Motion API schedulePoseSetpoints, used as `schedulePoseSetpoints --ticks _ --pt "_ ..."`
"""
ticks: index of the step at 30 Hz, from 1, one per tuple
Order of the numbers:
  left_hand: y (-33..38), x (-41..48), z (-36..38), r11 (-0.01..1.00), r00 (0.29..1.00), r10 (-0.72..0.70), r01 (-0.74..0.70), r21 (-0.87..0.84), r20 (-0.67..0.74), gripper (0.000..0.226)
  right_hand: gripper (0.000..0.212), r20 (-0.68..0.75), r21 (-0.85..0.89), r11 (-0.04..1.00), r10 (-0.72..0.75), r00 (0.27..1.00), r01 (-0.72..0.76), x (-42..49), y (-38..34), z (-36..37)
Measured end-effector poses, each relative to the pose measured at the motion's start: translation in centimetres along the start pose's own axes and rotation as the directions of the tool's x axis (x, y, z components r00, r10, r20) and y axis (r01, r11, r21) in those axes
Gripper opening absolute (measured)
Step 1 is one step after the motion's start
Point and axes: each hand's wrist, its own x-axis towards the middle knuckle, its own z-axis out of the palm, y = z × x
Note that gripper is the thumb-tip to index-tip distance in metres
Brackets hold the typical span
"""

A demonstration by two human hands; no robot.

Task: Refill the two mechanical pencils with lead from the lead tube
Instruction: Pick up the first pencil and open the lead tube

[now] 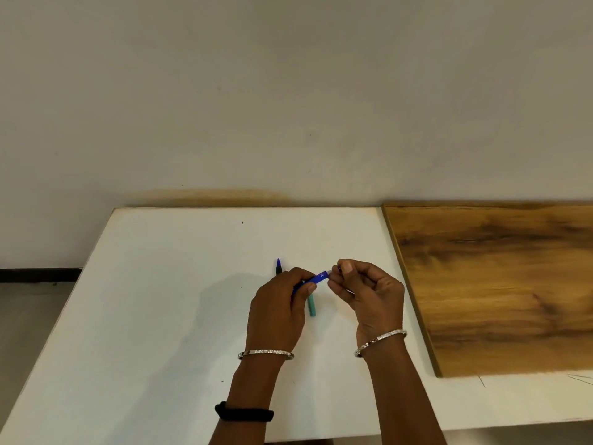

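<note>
Gripping a blue pencil (317,279) above the white table (160,284), the left hand (279,306) has its fingers wrapped round the barrel and its thumb pressed along the near side. The pencil slants out of that fist toward two o'clock, so only its upper part and pale end show. The right hand (369,293) is at three o'clock from the left, its fingers curled in, with thumb and forefinger pinched right at the pencil's pale end. Whether they grasp the end piece or something finer is too small to tell.

On the table under the left hand, a teal stick (312,306) pokes out at five o'clock from the thumb, lying almost straight toward the person. At eleven o'clock from the left knuckles a blue tip (278,264) on a black collar points away toward twelve. Whether the tip and the stick are one thing cannot be told, since the hand covers the stretch between them.

A wooden board (497,284) lies on the table at three o'clock, well apart from the hands. Each wrist wears a silver bangle (265,353), and a black hair band (244,414) circles the left forearm.
</note>
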Motion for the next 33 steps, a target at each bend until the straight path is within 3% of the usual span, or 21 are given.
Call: schedulePoseSetpoints --ticks 2,4,6,8,11,15,19,22,25,28,33 --pt "-0.5 0.1 -0.2 1.0 1.0 -0.026 0.026 0.002 -0.015 0.021 0.004 -0.077 -0.088 0.996 -0.039 0.996 0.032 0.5 0.2 -0.3" --pt "-0.8 0.2 -0.2 0.999 0.998 -0.051 0.051 -0.016 -0.046 0.02 0.005 -0.115 -0.381 0.917 -0.17 0.979 0.115 0.8 0.8 -0.6" --pt "-1.0 0.3 0.0 0.997 0.996 -0.074 0.072 -0.038 -0.057 0.017 0.004 -0.019 -0.681 0.707 -0.273 0.962 0.188 0.8 1.2 -0.8" --pt "-1.1 0.4 0.4 0.995 0.994 -0.093 0.09 -0.052 -0.05 0.017 0.012 0.079 -0.857 0.48 -0.242 0.967 0.19 0.8 1.5 -0.8" --pt "-1.3 0.5 0.8 0.993 0.993 -0.108 0.106 -0.047 -0.043 0.02 0.023 0.089 -0.949 0.291 -0.109 0.99 0.117 0.9 1.6 -0.9" --pt "-1.3 0.7 1.0 0.989 0.99 -0.139 0.137 -0.061 -0.038 0.02 0.029 0.085 -0.962 0.251 -0.08 0.993 0.102 1.0 1.5 -0.6" --pt "-1.1 0.6 1.1 0.989 0.99 -0.138 0.136 -0.06 -0.027 0.019 0.04 0.034 -0.933 0.352 -0.122 0.992 0.076 0.8 1.2 -0.8" --pt "-1.0 0.6 1.0 0.99 0.991 -0.132 0.131 -0.055 -0.015 0.019 0.02 -0.014 -0.785 0.61 -0.188 0.982 0.105 1.1 0.5 -1.2" --pt "-0.9 0.8 1.2 0.99 0.991 -0.131 0.131 -0.048 0.003 0.023 0.005 0.022 -0.489 0.871 -0.032 0.999 0.039 1.0 -0.1 -0.9" --pt "-0.8 0.8 1.4 0.992 0.993 -0.119 0.119 -0.044 0.021 0.025 0.005 0.101 -0.433 0.901 0.029 0.994 0.017 0.7 -0.1 -0.3" --pt "-0.8 0.9 1.6 0.993 0.994 -0.099 0.102 -0.066 0.047 0.025 0.005 0.081 -0.346 0.938 0.065 0.995 -0.033 1.0 0.1 -0.6"
